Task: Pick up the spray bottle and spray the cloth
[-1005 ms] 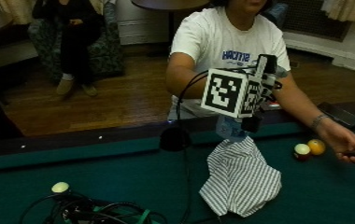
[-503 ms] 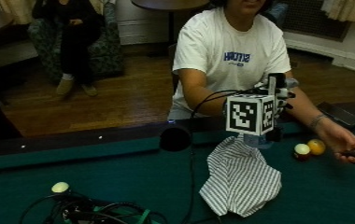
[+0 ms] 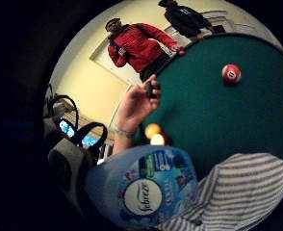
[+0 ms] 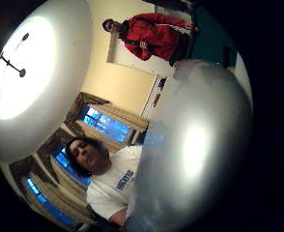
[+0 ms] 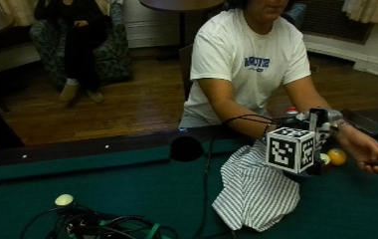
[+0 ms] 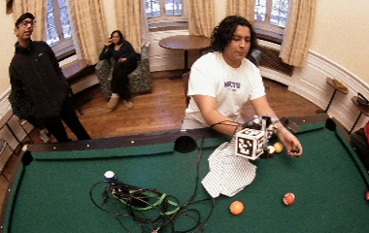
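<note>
The spray bottle (image 3: 146, 192) sits right against your right palm. Its labelled side fills much of the little-finger palm view and its pale body fills the thumb-side view. From outside it is almost wholly hidden, so I judge it to be up off the worktop (image 5: 109, 179), but I cannot confirm that. I also cannot tell whether its long axis stands upright or tilts, or which way the nozzle points. Check that before you squeeze.

Your right hand (image 3: 79, 139) shows only as straps at the edge of the palm view. Whether it is clamped on the bottle cannot be told from here.

The relation that matters is bottle to cloth. The striped cloth (image 5: 258, 191) lies just beside and below the bottle. It spreads from the rail in front of you out across the felt, with its long axis running away from your body. Most of it lies to your right of the bottle and farther out. The spray should therefore go down and slightly rightward, not toward the yellow ball (image 5: 336, 156) near your left wrist.

Your bare left hand (image 5: 368, 157) rests on the worktop to the left, well apart from the cloth, curled round something small and dark. The right hand is plainly the nearer one to the cloth.
</note>
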A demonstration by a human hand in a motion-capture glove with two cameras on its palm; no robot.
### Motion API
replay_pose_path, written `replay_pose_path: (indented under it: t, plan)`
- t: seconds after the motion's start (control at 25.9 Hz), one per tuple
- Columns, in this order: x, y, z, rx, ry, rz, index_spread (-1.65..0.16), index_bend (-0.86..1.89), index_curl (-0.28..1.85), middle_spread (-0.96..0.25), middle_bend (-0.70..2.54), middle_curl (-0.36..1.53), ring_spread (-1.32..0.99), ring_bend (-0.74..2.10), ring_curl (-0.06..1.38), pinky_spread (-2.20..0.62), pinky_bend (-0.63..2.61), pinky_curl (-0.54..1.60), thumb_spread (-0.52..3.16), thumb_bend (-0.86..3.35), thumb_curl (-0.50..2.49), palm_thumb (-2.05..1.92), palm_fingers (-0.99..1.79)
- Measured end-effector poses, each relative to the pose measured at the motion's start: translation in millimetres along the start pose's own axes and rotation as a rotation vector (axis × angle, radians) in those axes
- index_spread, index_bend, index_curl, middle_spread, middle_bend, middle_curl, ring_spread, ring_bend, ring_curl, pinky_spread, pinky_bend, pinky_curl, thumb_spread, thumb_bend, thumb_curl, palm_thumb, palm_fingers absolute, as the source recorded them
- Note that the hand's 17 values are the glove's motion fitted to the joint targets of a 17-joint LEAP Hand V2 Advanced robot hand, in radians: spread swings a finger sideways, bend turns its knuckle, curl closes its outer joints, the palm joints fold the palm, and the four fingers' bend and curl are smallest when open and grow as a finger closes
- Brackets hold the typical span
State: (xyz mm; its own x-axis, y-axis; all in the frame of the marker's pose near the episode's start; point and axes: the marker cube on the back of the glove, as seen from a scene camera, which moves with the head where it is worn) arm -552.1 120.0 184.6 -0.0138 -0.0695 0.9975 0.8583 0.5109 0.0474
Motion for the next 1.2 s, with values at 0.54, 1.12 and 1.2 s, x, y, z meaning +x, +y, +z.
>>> replay_pose_path:
  t: [0.54,1.12,1.2]
  plan:
    - [55.2,-25.3,38.9,0.083,0.002,0.058,-0.29,0.25,0.67,-0.21,0.68,0.57,-0.21,0.8,0.49,-0.31,0.51,0.43,0.34,-0.03,0.84,0.96,1.38]
    - [78.9,-81.4,53.7,0.119,-0.008,0.079,-0.29,0.27,0.68,-0.21,0.68,0.57,-0.21,0.79,0.49,-0.31,0.51,0.43,0.33,-0.03,0.84,0.94,1.39]
    - [80.0,-84.5,54.6,0.117,-0.007,0.077,-0.29,0.27,0.68,-0.21,0.68,0.57,-0.22,0.79,0.49,-0.31,0.51,0.43,0.33,-0.03,0.84,0.94,1.39]
